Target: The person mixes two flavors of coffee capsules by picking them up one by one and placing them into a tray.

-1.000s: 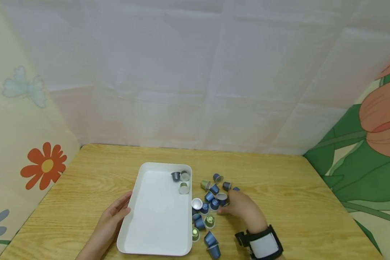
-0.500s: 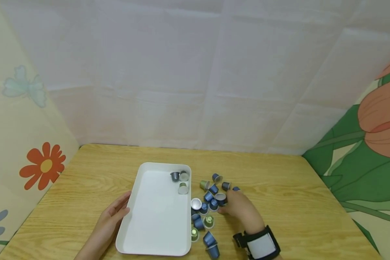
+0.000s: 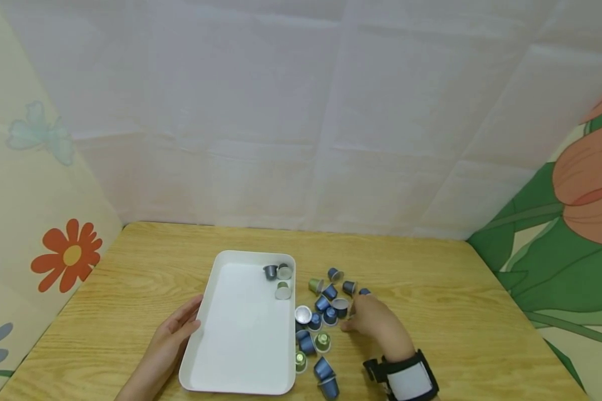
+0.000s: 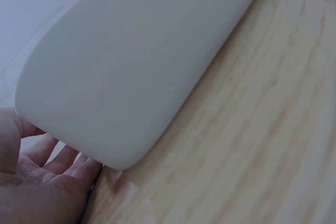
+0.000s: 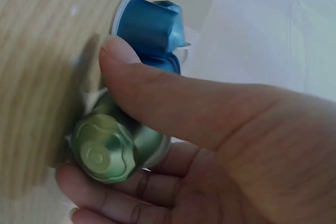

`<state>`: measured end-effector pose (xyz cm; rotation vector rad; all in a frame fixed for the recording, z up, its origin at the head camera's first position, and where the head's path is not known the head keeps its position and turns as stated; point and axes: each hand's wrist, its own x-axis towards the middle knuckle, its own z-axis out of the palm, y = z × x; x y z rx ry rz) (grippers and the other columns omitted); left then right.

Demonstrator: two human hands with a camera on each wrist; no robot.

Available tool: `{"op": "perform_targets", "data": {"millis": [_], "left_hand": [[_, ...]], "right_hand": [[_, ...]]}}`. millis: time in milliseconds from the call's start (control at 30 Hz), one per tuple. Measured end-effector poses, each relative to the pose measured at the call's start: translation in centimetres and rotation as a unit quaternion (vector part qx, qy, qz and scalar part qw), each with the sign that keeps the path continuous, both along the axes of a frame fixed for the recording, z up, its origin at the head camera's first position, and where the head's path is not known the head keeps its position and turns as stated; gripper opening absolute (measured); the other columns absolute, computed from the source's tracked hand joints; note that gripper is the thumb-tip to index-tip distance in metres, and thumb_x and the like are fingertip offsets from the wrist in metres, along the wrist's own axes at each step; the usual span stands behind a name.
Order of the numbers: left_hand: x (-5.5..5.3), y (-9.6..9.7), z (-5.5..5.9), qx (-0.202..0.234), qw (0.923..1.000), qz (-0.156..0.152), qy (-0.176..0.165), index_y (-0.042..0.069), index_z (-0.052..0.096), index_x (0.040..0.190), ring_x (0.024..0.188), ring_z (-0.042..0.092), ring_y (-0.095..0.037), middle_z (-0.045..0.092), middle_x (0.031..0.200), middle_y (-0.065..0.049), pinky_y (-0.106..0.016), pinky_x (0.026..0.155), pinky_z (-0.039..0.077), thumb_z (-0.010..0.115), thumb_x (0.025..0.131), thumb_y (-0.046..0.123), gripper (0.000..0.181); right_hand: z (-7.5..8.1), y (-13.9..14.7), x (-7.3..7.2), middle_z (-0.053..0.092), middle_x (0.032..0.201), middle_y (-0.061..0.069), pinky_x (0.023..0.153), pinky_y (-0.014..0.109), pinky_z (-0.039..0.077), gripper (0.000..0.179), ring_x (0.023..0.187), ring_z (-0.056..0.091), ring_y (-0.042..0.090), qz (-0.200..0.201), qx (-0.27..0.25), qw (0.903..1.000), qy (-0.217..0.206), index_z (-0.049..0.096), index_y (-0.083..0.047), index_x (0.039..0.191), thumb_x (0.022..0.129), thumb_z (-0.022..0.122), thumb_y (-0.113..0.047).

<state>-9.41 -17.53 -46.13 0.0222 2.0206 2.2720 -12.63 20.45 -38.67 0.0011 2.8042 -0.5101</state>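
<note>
My left hand [image 3: 173,334] holds the left side of a white tray [image 3: 241,340], thumb at the rim. In the left wrist view its fingers [image 4: 63,161] lie against the underside of the tray's edge. My right hand [image 3: 373,323] is down at the right side of a pile of coffee capsules. Between its thumb and fingers in the right wrist view is a green coffee capsule [image 5: 102,148]; the head view hides it behind the hand. Blue capsules [image 5: 147,27] stand just past the thumb. Two capsules, one dark grey [image 3: 270,272] and one green [image 3: 283,291], lie in the tray's far right corner beside a third.
Loose capsules, mostly blue with some green, lie on the wooden table [image 3: 431,295] along the tray's right side. One silver lid [image 3: 303,314] faces up near the rim. Two blue capsules [image 3: 326,379] lie nearer the front. A white sheet [image 3: 301,139] hangs behind the table.
My right hand stays by the pile's right side, its thumb shifting slightly right, away from the blue capsules. The left hand and tray barely differ.
</note>
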Motion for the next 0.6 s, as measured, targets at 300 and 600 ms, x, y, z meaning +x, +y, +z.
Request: {"op": "perform_targets", "data": {"millis": [300, 600], "left_hand": [[-0.1, 0.0, 0.0, -0.004, 1.0, 0.007, 0.004, -0.009, 0.035, 0.148, 0.115, 0.05, 0.01, 0.036, 0.151, -0.023, -0.013, 0.093, 0.044, 0.056, 0.098, 0.005, 0.056], [0.0, 0.0, -0.2, 0.0, 0.9999, 0.013, 0.002, -0.009, 0.036, 0.148, 0.115, 0.052, 0.008, 0.04, 0.149, -0.019, -0.015, 0.092, 0.045, 0.057, 0.098, 0.005, 0.056]], "right_hand": [[1.1, 0.4, 0.5, 0.064, 0.086, 0.007, 0.069, 0.04, 0.053, 0.035, 0.077, 0.059, 0.022, -0.004, -0.001, 0.9999, -0.014, 0.067, 0.001, 0.093, 0.075, 0.086, -0.022], [2.0, -0.1, 0.8, 0.062, 0.084, 0.004, 0.063, 0.034, 0.049, 0.023, 0.073, 0.055, 0.018, 0.0, -0.035, 0.9991, 0.025, 0.065, -0.003, 0.09, 0.081, 0.081, -0.017]]}}
